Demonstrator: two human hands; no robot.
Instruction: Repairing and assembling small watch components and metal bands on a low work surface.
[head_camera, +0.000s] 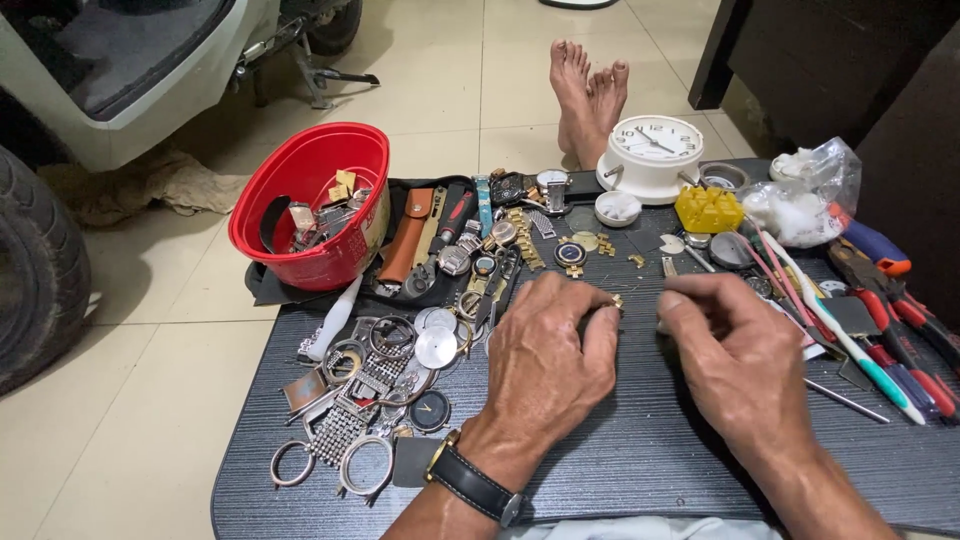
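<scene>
**Small gold piece held over the dark table**

A small gold piece (617, 300) is pinched at the fingertips of the left hand (548, 345), just above the dark table (640, 450). The fingers of the right hand (735, 350) are curled narrow beside it; what is held there cannot be told. A black wristwatch (472, 482) is worn on the left wrist. Watch cases and metal bands (375, 400) are spread to the left. A red bowl (312, 205) and a white clock (652, 155) are placed further back.
</scene>
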